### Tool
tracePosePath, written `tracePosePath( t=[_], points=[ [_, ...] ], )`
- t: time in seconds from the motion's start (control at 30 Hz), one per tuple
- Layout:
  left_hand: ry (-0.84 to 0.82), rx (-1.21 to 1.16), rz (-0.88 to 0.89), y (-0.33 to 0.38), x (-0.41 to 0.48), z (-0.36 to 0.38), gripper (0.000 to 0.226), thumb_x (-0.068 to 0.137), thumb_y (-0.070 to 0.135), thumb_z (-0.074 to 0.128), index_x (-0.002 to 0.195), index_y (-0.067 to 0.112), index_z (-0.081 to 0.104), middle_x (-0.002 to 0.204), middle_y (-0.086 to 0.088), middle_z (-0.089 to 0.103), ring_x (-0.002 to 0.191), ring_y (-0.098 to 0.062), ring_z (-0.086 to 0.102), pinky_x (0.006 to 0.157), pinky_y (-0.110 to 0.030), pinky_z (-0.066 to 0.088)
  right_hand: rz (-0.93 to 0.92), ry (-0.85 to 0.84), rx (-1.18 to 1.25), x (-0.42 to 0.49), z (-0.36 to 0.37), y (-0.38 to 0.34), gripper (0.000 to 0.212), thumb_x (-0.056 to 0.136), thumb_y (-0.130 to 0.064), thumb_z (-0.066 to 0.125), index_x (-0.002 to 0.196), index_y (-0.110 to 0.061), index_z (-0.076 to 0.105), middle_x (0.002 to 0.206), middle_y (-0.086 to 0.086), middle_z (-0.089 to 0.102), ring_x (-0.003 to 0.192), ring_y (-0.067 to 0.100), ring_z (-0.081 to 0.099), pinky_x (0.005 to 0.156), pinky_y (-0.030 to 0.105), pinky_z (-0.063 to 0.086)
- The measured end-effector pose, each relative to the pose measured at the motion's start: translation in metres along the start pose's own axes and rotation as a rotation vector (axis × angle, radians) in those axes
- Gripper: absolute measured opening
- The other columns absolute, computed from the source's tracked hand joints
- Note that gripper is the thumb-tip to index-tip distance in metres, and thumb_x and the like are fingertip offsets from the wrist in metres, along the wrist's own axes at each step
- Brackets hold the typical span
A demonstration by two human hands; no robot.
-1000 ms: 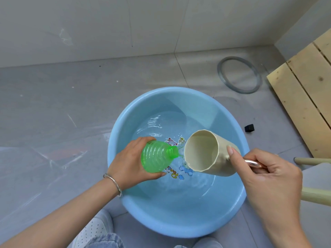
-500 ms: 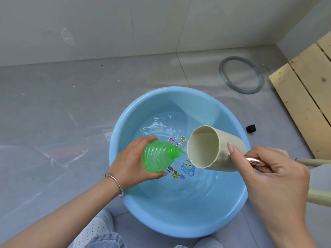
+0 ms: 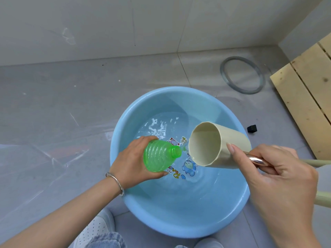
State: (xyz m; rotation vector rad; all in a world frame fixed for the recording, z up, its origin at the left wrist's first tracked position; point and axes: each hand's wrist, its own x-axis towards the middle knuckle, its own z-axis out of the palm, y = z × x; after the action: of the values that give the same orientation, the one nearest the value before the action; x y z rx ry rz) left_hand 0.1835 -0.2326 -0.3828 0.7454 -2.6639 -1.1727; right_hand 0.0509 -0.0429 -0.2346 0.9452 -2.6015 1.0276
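Green ribbed bottle [image 3: 159, 156]: lying on its side in my left hand [image 3: 132, 161], fingers and thumb curled round its body, open neck pointing right, close to the lip of the beige cup [image 3: 215, 145]. That cup: tipped on its side just left of my right hand [image 3: 279, 176], which grips its shiny metal handle [image 3: 256, 159], forefinger laid against the cup wall. Under both hands: blue basin [image 3: 179, 228], holding shallow water over a cartoon print [image 3: 188, 167].
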Motion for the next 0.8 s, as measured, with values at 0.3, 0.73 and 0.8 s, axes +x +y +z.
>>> tracePosePath(
  t=[0.3,0.73,0.8],
  points=[
    [0.011,-0.001,0.007,0.0,0.0,0.0,0.086,0.05,0.077,0.066,0.123,0.038,0.043,0.119,0.022,0.052,0.112,-0.005,0.05,0.091,-0.025,0.045,-0.201,0.041,-0.119,0.002,-0.003,-0.009,0.048,0.085,-0.035,0.061,0.049,-0.005,0.051,0.052,-0.014,0.031,0.061,0.02,0.031,0.07,0.022,0.032],
    [0.03,-0.025,0.014,-0.002,-0.001,0.0,0.084,0.05,0.074,0.07,0.122,0.039,0.044,0.114,0.026,0.05,0.107,-0.003,0.051,0.087,-0.022,0.045,-0.414,0.074,-0.243,-0.001,0.002,-0.013,0.041,0.088,-0.026,0.066,0.052,-0.012,0.051,0.057,-0.008,0.031,0.061,0.016,0.024,0.071,0.026,0.026],
    [0.025,-0.027,0.014,-0.001,-0.001,0.0,0.085,0.05,0.075,0.069,0.122,0.039,0.044,0.116,0.024,0.051,0.108,-0.003,0.051,0.088,-0.021,0.044,-0.432,0.082,-0.257,-0.002,0.002,-0.012,0.041,0.089,-0.025,0.066,0.053,-0.012,0.052,0.05,-0.003,0.039,0.061,0.016,0.022,0.07,0.026,0.026]
  ],
)
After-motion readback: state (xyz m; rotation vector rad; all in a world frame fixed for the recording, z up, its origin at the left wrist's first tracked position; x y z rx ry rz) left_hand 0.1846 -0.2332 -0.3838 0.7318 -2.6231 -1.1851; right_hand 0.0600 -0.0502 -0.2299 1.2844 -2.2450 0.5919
